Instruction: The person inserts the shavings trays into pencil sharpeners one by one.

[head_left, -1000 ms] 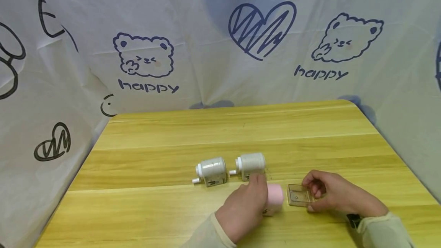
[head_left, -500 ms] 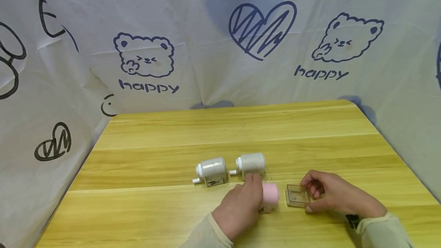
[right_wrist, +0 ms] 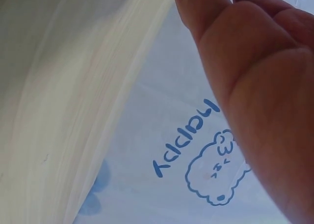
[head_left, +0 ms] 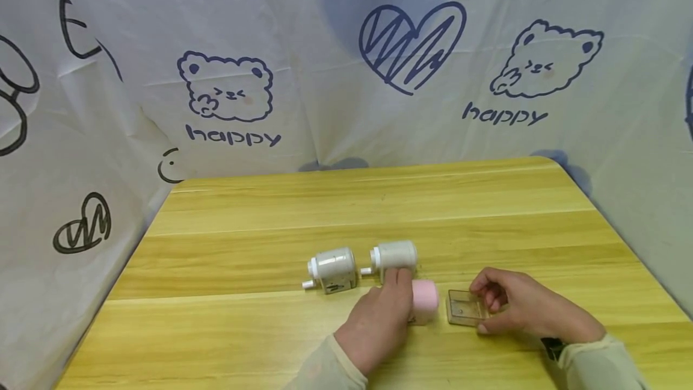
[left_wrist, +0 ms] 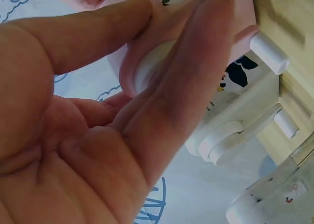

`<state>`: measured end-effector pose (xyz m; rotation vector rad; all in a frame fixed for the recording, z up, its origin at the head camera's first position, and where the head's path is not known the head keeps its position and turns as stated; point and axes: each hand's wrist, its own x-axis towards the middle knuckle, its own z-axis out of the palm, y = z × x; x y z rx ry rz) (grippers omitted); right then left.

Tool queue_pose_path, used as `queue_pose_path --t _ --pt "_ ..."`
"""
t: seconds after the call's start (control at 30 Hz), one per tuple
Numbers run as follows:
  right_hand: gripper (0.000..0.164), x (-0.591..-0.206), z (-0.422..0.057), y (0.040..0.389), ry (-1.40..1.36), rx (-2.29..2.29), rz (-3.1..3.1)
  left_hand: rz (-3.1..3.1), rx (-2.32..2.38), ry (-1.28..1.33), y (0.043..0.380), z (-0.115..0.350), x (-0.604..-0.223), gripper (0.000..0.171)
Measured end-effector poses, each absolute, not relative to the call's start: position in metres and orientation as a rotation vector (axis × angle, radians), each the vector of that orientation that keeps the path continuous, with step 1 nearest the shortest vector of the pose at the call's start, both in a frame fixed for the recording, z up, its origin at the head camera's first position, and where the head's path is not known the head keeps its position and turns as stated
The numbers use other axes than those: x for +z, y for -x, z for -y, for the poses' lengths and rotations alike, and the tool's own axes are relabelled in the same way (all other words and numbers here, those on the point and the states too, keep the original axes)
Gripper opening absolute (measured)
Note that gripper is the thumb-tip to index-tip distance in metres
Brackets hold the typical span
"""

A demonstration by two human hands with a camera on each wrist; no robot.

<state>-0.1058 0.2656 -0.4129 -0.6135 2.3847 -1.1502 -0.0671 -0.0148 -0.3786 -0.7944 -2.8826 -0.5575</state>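
Observation:
My left hand (head_left: pixel 376 321) grips a pink pencil sharpener (head_left: pixel 425 297) of the hand-crank kind, fingers and thumb around its crank end. The left wrist view shows its pink body with a printed picture and the white crank knob (left_wrist: pixel 270 53) beyond my fingers. To the right, my right hand (head_left: pixel 522 309) pinches a small clear drawer (head_left: pixel 464 308) by its right end, low over or on the table. A narrow gap separates drawer and sharpener. Neither object appears in the right wrist view, where mostly my palm is visible.
Two grey-white crank sharpeners, a left one (head_left: pixel 338 269) and a right one (head_left: pixel 397 254), stand just behind my left hand with cranks facing left. A few dark specks lie near the right one. A patterned cloth (head_left: pixel 325 77) surrounds the wooden table (head_left: pixel 227 330).
The pink sharpener has shifted left and slightly away from me in my left hand. My right hand and the clear drawer have crept a little left.

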Motion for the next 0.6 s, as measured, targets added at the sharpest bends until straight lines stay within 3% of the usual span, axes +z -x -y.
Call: queue_pose_path --t 0.6 --pt "0.053 -0.415 -0.252 0.107 0.646 -1.183 -2.39 2.911 -0.52 0.833 0.069 0.019 -0.379 0.033"
